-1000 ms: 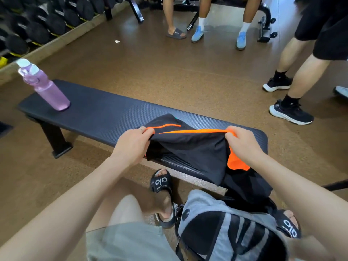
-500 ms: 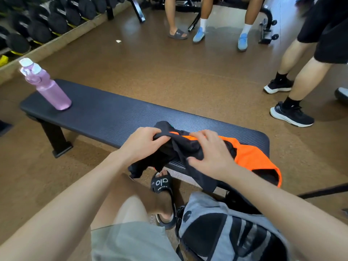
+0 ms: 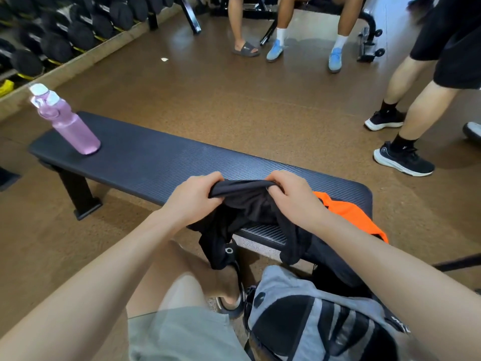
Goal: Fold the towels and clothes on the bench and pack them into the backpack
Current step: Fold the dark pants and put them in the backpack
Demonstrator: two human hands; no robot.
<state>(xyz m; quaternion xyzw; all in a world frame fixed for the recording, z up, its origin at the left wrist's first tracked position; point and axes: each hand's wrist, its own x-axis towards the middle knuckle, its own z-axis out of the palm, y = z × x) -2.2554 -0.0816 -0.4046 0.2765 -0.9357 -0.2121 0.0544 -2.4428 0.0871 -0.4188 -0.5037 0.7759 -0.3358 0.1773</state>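
At lower centre, the left hand (image 3: 192, 201) and right hand (image 3: 296, 196) curl their fingers around a bunched black garment (image 3: 250, 212) on the bench (image 3: 156, 162). Judging by this, folding is unfinished: an orange-and-black garment (image 3: 348, 214) lies unfolded just right, and the grey backpack (image 3: 312, 316) waits at lower right.

The black garment (image 3: 250, 204) I hold is thin, matt cloth with an orange panel (image 3: 346, 212) of smooth fabric. The surface (image 3: 161, 160) wears ribbed, faintly glossy vinyl on matt black metal legs. At ten o'clock, the pink bottle (image 3: 70, 126) is translucent plastic. The backpack (image 3: 312, 321) is grey woven cloth.
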